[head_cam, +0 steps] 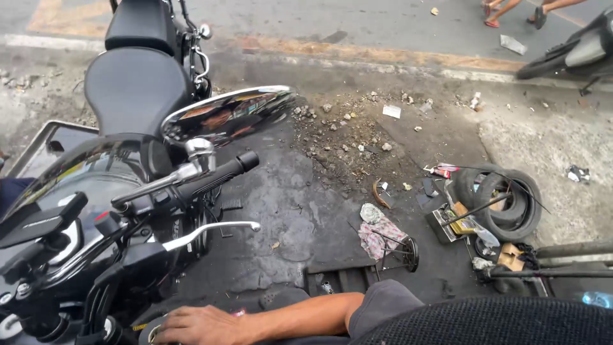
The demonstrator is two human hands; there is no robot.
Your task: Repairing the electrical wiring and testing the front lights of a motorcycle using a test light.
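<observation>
My right hand (199, 326) reaches left from the bottom edge on a bare forearm with a grey sleeve. It lies on a round metal part (151, 335) low on the black motorcycle (96, 191). The frame edge cuts off the fingers, so the grip does not show. Above the hand are the chrome brake lever (211, 229) and the black handlebar grip (217, 176). A chrome mirror (223, 115) stands over the bar. My left hand is out of view.
A second motorcycle's black seat (137, 89) stands behind. Two stacked tyres (504, 201), a patterned rag (380, 233), small boxes and rods lie on the oily ground to the right. Rubble (338, 128) lies ahead. A scooter (575, 51) and a person's feet (504, 11) are on the road.
</observation>
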